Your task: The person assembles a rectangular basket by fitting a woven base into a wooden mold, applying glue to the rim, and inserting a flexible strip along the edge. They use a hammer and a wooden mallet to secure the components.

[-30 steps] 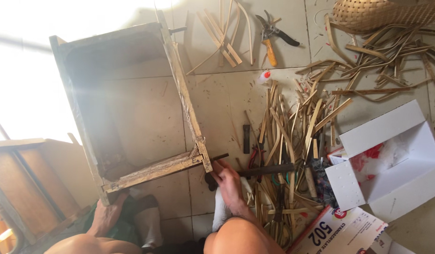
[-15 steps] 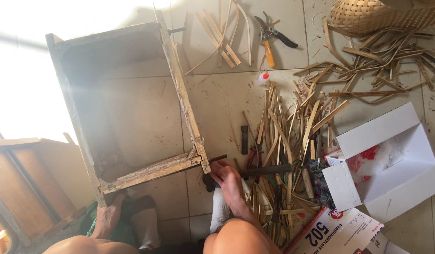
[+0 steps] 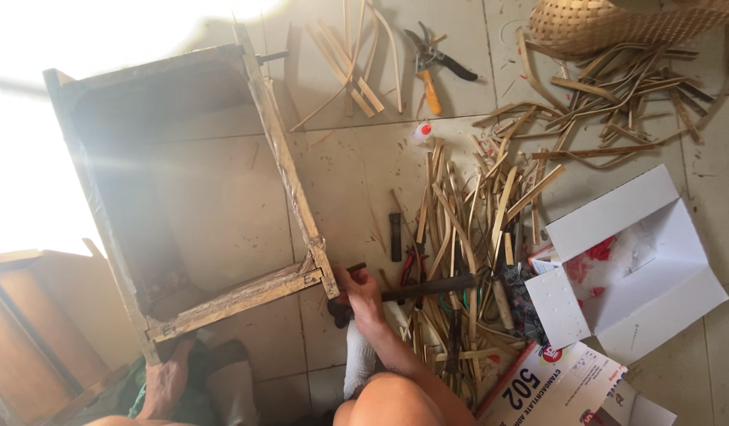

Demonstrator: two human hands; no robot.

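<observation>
A weathered wooden frame is seen lying on the tiled floor, its upper left part washed out by glare so that little can be made out there. The right hand is closed around a dark tool handle just beside the frame's near corner; the head of the tool is hidden under the hand and cannot be identified. The left hand is laid flat near the frame's lower left corner, fingers spread, holding nothing, and is partly cut off by the bottom edge. To the right of the handle, a heap of split bamboo strips is spread over the floor, with small tools half buried in it. Pruning shears with an orange grip are seen further off. An open white cardboard box lies at the right, and a woven basket is cropped by the top edge.
</observation>
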